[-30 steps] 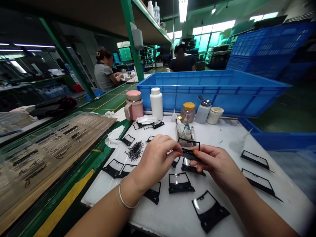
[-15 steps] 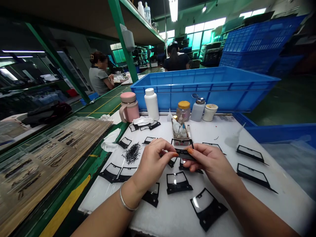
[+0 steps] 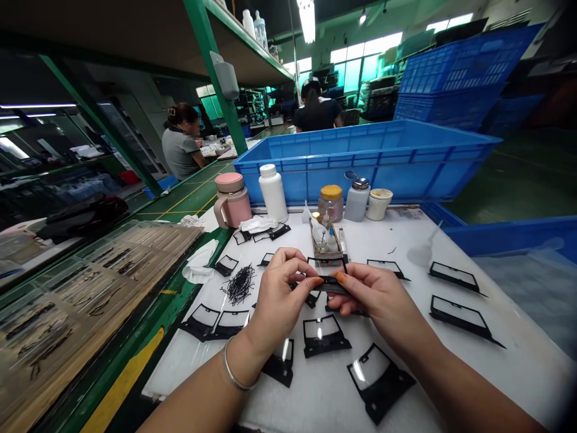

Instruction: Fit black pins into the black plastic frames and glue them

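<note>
Between my two hands is a black frame with a clear window [image 3: 332, 285], held above the white work surface. My left hand [image 3: 288, 287] pinches its left side between thumb and fingers. On its right side, the thumb and fingertips of my right hand [image 3: 360, 287] grip the lower black edge. Similar black-framed clear pieces lie around below, such as one nearby [image 3: 325, 334] and another closer to me [image 3: 379, 382]. A heap of thin black strips [image 3: 240, 284] lies left of my left hand. Fingers partly hide the held piece.
Behind the work surface [image 3: 315, 400] stands a large blue crate [image 3: 306, 174]. In front of it are a pink mug [image 3: 234, 204], a white bottle [image 3: 273, 195], a yellow-lidded jar [image 3: 331, 204] and a pump bottle [image 3: 357, 199]. A compartmented tray [image 3: 103, 270] lies left. Two people sit farther off.
The view has shifted slightly. Both hands keep hold of the black frame, with small finger movements; the right fingertips sit slightly farther left on it.
</note>
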`<state>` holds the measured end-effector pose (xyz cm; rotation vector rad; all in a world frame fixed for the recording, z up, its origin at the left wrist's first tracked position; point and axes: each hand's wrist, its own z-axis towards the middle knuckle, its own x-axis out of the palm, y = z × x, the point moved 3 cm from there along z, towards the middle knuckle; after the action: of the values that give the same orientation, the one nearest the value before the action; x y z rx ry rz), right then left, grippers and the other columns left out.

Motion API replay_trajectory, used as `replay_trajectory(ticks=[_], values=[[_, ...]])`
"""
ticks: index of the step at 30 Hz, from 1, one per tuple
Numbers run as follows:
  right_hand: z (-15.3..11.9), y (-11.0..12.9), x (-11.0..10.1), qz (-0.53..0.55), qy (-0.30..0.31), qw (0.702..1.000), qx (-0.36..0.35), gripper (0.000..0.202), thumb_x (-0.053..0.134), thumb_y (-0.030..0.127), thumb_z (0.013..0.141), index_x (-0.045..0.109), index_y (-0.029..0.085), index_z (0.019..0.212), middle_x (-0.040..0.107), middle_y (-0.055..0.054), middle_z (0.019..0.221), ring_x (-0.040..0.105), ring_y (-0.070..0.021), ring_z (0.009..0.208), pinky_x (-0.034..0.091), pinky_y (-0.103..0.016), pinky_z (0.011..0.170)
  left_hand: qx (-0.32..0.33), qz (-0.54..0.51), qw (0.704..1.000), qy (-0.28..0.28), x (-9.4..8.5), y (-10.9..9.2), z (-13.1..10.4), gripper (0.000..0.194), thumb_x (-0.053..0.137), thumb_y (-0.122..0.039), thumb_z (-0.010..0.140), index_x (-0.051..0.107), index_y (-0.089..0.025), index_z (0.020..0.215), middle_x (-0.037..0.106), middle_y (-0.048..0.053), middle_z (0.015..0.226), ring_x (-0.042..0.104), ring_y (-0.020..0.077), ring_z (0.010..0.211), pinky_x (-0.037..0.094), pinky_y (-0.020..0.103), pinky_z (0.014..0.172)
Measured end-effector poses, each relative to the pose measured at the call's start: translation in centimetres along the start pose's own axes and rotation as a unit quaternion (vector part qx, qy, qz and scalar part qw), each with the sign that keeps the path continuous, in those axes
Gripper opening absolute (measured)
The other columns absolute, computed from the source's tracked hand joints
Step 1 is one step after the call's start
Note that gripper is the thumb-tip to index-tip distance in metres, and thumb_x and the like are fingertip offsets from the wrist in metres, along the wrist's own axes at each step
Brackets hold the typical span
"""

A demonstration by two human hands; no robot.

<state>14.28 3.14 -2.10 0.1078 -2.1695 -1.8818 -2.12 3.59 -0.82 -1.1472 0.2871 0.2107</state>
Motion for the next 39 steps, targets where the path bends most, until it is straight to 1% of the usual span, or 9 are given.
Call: replay_trajectory(ticks=[6,10,13,19,24,28,30,35,39], values=[[-0.11,0.01,0.01,0.007,0.001,1.0,-0.005,0.027,0.066,0.041,0.084,0.066,0.014,0.086,0.068,-0.004,0.078,0.07,-0.0132,0.068,0.053,-0.016,0.053,-0.035,-0.015,0.999,0.015,0.05,-0.09,0.13,0.004,0.066,-0.016,0.08,0.068,-0.016,0.076,0.051,0.007,0.109,0.054,0.0176,0.104,0.055,0.019,0.067],[-0.15,0.05,0.01,-0.006,0.002,1.0,-0.013,0.027,0.065,0.041,0.086,0.066,0.014,0.088,0.068,-0.004,0.08,0.07,-0.0136,0.07,0.053,-0.017,0.054,-0.045,-0.018,0.999,0.019,-0.04,-0.12,0.32,0.004,0.067,-0.016,0.078,0.068,-0.015,0.075,0.053,0.008,0.111,0.055,0.0193,0.106,0.054,0.018,0.063],[-0.22,0.05,0.05,-0.02,0.0,1.0,-0.025,0.027,0.063,0.041,0.087,0.066,0.014,0.089,0.069,-0.005,0.081,0.07,-0.0134,0.069,0.053,-0.017,0.055,-0.046,-0.021,0.998,0.021,-0.11,-0.11,0.35,0.004,0.068,-0.016,0.078,0.067,-0.015,0.074,0.055,0.008,0.11,0.056,0.0194,0.105,0.053,0.018,0.062],[-0.24,0.16,0.2,-0.027,-0.003,0.999,-0.028,0.027,0.062,0.041,0.087,0.065,0.014,0.091,0.07,-0.005,0.082,0.07,-0.0136,0.069,0.054,-0.018,0.056,-0.039,-0.022,0.999,0.022,-0.12,0.0,0.3,0.004,0.069,-0.017,0.078,0.068,-0.015,0.075,0.059,0.007,0.098,0.058,0.0172,0.096,0.052,0.018,0.06],[-0.26,0.23,0.38,-0.024,0.004,0.999,-0.034,0.027,0.068,0.039,0.082,0.065,0.014,0.092,0.07,-0.005,0.074,0.07,-0.0152,0.067,0.054,-0.021,0.056,-0.021,-0.017,0.999,0.02,-0.03,-0.08,0.19,0.004,0.067,-0.016,0.079,0.067,-0.015,0.075,0.059,0.007,0.095,0.058,0.0175,0.095,0.052,0.018,0.059],[-0.2,-0.03,0.64,-0.042,0.012,0.998,-0.043,0.023,0.071,0.03,0.079,0.065,0.016,0.097,0.071,-0.004,0.078,0.07,-0.0152,0.067,0.055,-0.022,0.058,0.001,0.003,1.0,0.019,0.11,-0.37,0.02,0.004,0.067,-0.014,0.079,0.067,-0.016,0.075,0.059,0.007,0.096,0.059,0.0169,0.092,0.052,0.019,0.059],[-0.14,-0.19,0.73,-0.051,0.007,0.998,-0.041,0.02,0.07,0.027,0.079,0.065,0.016,0.095,0.071,-0.003,0.077,0.069,-0.0151,0.066,0.055,-0.023,0.058,0.016,0.015,1.0,0.019,0.16,-0.5,-0.07,0.004,0.067,-0.014,0.079,0.067,-0.016,0.076,0.059,0.007,0.096,0.059,0.0162,0.09,0.052,0.02,0.06],[-0.23,-0.15,0.85,-0.051,-0.005,0.998,-0.033,0.018,0.071,0.028,0.077,0.066,0.015,0.088,0.068,-0.003,0.07,0.068,-0.0157,0.062,0.053,-0.024,0.056,0.06,0.045,0.997,0.021,0.2,-0.54,-0.21,0.007,0.065,-0.01,0.08,0.067,-0.017,0.078,0.059,0.006,0.095,0.059,0.0155,0.089,0.051,0.021,0.062],[-0.34,-0.06,0.84,-0.048,-0.002,0.998,-0.036,0.018,0.071,0.029,0.077,0.066,0.015,0.087,0.068,-0.003,0.071,0.067,-0.0155,0.062,0.053,-0.025,0.055,0.103,0.074,0.992,0.021,0.12,-0.67,-0.31,0.007,0.066,-0.011,0.08,0.067,-0.017,0.078,0.06,0.005,0.093,0.059,0.015,0.088,0.051,0.025,0.073]])
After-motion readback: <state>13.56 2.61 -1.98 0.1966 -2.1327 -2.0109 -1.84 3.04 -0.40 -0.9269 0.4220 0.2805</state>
